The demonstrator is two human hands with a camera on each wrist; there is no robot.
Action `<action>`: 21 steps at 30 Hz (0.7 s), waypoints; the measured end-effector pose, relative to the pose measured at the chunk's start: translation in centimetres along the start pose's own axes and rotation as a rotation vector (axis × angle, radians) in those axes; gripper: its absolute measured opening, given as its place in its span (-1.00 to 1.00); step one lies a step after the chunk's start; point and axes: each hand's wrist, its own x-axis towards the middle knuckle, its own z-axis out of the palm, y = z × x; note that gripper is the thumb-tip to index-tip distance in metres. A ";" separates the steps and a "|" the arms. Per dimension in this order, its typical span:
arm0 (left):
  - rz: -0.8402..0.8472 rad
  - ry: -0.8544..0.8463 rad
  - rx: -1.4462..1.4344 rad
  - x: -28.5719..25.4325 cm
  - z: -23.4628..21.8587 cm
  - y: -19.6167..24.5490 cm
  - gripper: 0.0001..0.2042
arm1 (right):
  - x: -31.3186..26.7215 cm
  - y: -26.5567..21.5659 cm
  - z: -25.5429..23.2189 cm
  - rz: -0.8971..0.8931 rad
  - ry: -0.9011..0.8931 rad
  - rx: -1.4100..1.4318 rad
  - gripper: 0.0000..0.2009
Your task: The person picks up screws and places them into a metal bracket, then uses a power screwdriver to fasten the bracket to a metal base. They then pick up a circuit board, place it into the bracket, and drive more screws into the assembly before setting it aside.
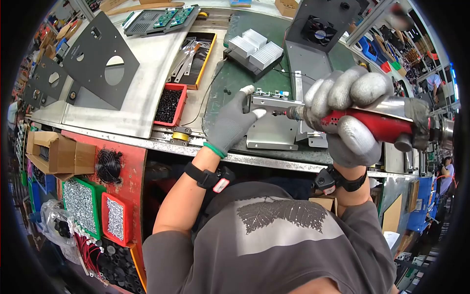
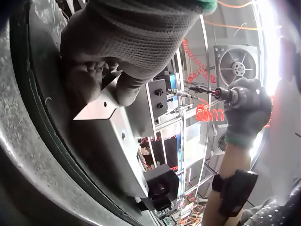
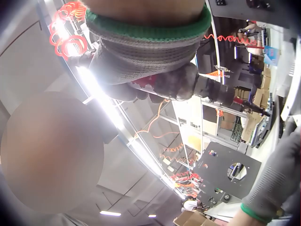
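My gloved right hand [image 1: 352, 112] grips a red and silver power screwdriver [image 1: 387, 126], fingers wrapped over its body. Its bit points left, overlapping the top of a bent sheet-metal bracket [image 1: 271, 131] in the head view. At the bracket's left end is my gloved left hand [image 1: 230, 122], thumb and forefinger spread. The left wrist view shows that hand's thumb and fingers [image 2: 89, 84] on either side of the bracket's corner, holding it. Along the bracket's back edge sits a narrow strip with small electronic parts [image 1: 269, 93]. In the right wrist view, the screwdriver [image 3: 178, 82] is partly hidden by the glove.
Finned heat sinks [image 1: 264, 54] and an upright dark panel with a fan [image 1: 319, 32] stand behind the bracket. To the left are a red bin of black screws [image 1: 171, 105], a yellow-edged tray [image 1: 211, 49] with metal strips, and dark plates with round holes [image 1: 100, 63].
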 end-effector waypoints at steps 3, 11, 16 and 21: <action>-0.128 -0.024 -0.211 0.2 -0.2 1.3 -0.36 | -0.2 0.7 -0.1 0.045 0.045 0.031 -0.62; -0.286 -0.027 -0.219 1.6 -0.8 2.6 -0.45 | 1.4 3.4 -0.9 0.085 0.083 -0.117 -0.63; -0.303 -0.014 -0.163 1.6 -1.3 3.5 -0.49 | 2.7 5.4 -0.5 0.140 0.020 -0.163 -0.72; -0.298 -0.021 -0.136 2.0 -1.7 3.5 -0.50 | 2.8 6.9 0.3 0.207 0.051 -0.210 -0.80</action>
